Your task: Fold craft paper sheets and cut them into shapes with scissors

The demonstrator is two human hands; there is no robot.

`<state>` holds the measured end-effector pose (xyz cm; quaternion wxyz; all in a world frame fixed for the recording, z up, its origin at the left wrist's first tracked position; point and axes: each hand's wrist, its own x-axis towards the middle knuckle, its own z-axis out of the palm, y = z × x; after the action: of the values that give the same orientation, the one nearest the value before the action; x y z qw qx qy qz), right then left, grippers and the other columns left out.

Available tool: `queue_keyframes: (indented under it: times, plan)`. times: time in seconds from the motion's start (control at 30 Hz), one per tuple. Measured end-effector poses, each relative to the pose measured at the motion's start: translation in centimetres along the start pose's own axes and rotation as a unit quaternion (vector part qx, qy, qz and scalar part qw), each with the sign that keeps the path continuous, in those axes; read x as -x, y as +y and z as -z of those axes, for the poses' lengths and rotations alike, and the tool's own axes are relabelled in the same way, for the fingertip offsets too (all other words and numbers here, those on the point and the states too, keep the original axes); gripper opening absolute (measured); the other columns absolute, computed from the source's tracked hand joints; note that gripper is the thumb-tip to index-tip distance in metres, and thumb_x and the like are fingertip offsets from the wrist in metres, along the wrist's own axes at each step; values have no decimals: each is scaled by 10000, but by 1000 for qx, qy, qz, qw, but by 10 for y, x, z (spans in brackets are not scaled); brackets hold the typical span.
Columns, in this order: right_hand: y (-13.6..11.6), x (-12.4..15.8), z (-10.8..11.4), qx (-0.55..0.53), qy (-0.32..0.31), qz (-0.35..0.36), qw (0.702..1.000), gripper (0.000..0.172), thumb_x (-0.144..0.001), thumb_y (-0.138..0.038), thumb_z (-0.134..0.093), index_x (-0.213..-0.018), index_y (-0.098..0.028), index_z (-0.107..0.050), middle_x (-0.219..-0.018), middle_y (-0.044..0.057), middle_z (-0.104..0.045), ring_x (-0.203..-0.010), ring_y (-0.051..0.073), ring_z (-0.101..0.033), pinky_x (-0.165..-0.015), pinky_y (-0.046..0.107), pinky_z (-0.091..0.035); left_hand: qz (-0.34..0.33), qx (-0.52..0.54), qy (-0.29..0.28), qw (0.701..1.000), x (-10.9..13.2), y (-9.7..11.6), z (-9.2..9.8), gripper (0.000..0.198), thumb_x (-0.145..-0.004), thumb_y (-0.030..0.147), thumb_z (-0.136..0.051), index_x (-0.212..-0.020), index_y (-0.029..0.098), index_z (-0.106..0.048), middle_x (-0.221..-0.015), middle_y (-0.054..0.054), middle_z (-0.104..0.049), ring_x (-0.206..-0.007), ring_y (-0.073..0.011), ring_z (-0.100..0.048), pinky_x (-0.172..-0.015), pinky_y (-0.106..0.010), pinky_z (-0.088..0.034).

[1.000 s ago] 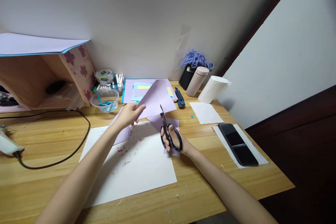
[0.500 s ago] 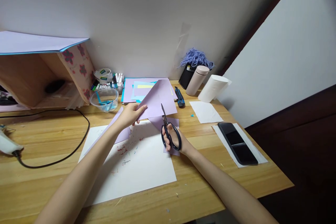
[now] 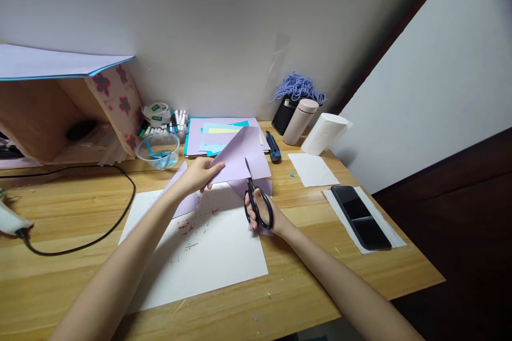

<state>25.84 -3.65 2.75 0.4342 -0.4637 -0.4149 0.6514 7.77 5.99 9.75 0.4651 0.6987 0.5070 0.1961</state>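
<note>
My left hand (image 3: pixel 203 173) pinches the left edge of a sheet of purple paper (image 3: pixel 236 162), held above the desk and bent slightly. In my right hand (image 3: pixel 256 210) is a pair of black-handled scissors (image 3: pixel 251 192), fingers through the loops. Their blades point away from me and reach over the sheet's near edge; one blade shows on top of the paper. Below lies a white sheet (image 3: pixel 216 261) with red and dark marks. Purple paper pieces (image 3: pixel 187 205) rest on it, some partly hidden by my hands and the held sheet.
Behind the held sheet lies a stack of coloured paper (image 3: pixel 196 136), with a utility knife (image 3: pixel 273 148) beside it. A plastic bowl (image 3: pixel 170 144), markers and a cardboard box (image 3: pixel 112 101) stand left. Right are a flask (image 3: pixel 300 122), a tissue roll (image 3: pixel 324 133) and a phone (image 3: pixel 362 218).
The far corner of the held purple paper has dipped a little lower. The scissors have shifted very slightly left, with their handles closer together. My left hand keeps its hold.
</note>
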Motion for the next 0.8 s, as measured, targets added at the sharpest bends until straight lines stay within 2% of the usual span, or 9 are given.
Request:
queue_keyframes:
  times: [0.1, 0.23, 0.53, 0.67, 0.8]
  plan:
    - [1, -1, 1, -4, 15, -12, 1000, 635, -602, -803, -418, -747, -186, -444, -398, -97, -431, -275, 80, -430, -357, 247, -462, 2, -10, -22, 1000, 2, 2, -1, 333, -776, 496, -485, -710, 170, -505, -361, 64, -450, -263, -76, -395, -251, -158, -310]
    - [3, -1, 0, -27, 27, -11, 999, 612, -608, -778, -462, -761, -185, -448, -398, -97, -437, -271, 82, -431, -344, 242, -454, 2, -7, -15, 1000, 3, 5, -3, 332, -770, 502, -490, -731, 173, -519, -378, 66, -438, -290, -84, -426, -256, -158, -327]
    - [4, 1, 3, 11, 32, 45, 998, 465, -733, -651, -482, -768, -192, -424, -419, -105, -419, -264, 69, -415, -295, 195, -416, 10, 6, 0, 1000, 4, 7, -5, 347, -767, 509, -495, -667, 177, -478, -348, 71, -427, -244, -80, -391, -242, -167, -306]
    - [6, -3, 3, 7, 27, 17, 999, 524, -694, -706, -466, -767, -188, -423, -407, -102, -420, -261, 76, -423, -289, 202, -415, 7, 9, -7, 1000, 3, 5, -5, 346, -770, 509, -496, -678, 176, -489, -343, 71, -424, -243, -77, -386, -241, -160, -301]
    - [3, -2, 2, 14, 42, 15, 999, 598, -674, -771, -378, -751, -180, -428, -408, -97, -416, -269, 82, -448, -321, 216, -432, 5, 16, -44, 999, 5, 6, -5, 329, -771, 501, -508, -704, 180, -494, -332, 77, -411, -251, -74, -382, -251, -153, -304]
